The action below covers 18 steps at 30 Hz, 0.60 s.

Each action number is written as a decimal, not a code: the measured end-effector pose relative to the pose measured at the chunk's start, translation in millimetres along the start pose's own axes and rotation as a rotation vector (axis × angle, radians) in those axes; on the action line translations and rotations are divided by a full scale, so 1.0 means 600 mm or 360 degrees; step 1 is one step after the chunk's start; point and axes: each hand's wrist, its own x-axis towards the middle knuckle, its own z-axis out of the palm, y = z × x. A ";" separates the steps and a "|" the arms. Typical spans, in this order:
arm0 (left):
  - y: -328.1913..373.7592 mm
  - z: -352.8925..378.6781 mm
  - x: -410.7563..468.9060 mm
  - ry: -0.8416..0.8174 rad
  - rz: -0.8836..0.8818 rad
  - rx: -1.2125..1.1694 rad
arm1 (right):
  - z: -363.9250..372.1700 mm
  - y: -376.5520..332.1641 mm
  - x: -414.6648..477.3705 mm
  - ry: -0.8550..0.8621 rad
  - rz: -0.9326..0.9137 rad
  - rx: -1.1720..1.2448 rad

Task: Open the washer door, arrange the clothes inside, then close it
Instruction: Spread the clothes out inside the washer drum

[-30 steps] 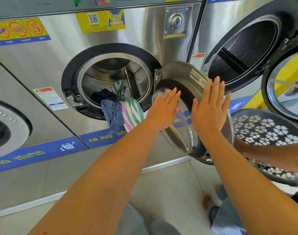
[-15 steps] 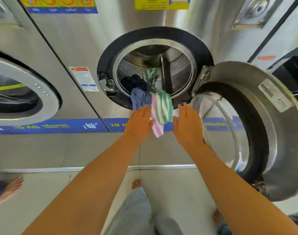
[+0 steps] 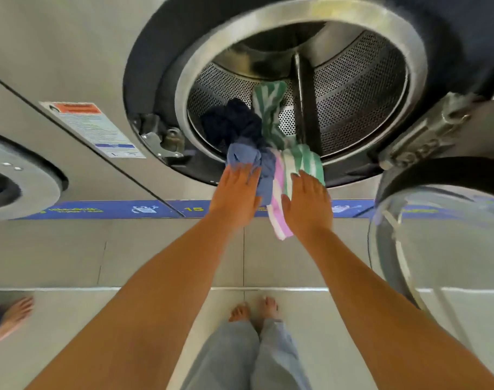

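The round steel-rimmed mouth of the front-loading washer [image 3: 302,21] stands open, and its perforated metal drum [image 3: 352,88] holds a small heap of laundry: a dark navy garment [image 3: 231,122] bunched low at the left, and a green-and-white striped cloth [image 3: 268,108] rising up beside it against the drum's paddle. Part of the load spills out over the lower lip of the opening, namely a crumpled pale blue garment [image 3: 243,156] and a towel striped in green, pink and white [image 3: 279,198] that hangs down the machine's front past the blue band with its yellow "15". The person's left hand [image 3: 236,195] lies flat, fingers straight and loosely together, its fingertips resting on the pale blue garment. The right hand [image 3: 307,204] is likewise flat and extended, fingers close together, its tips touching the striped towel at the green part; neither hand has closed around any cloth. The heavy round glass-and-steel washer door [image 3: 437,226] is swung wide open on its hinge at the right, and its far edge is cut off by the frame. The top of the opening is cut off too, and the whole view is smeared with motion, so the sticker on the panel cannot be read. How deep the heap goes into the drum is hard to tell.
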 end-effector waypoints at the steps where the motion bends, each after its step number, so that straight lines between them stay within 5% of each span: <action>1: -0.002 0.009 0.020 0.0009 0.0007 0.0044 | 0.011 0.005 0.020 0.0012 -0.0042 -0.0033; 11: -0.017 0.052 0.140 0.0106 0.0016 0.0212 | 0.081 0.076 0.161 0.0089 -0.0478 -0.0480; 18: -0.037 0.063 0.164 0.0056 -0.0030 0.0324 | 0.125 0.095 0.178 0.0066 -0.0487 -0.0514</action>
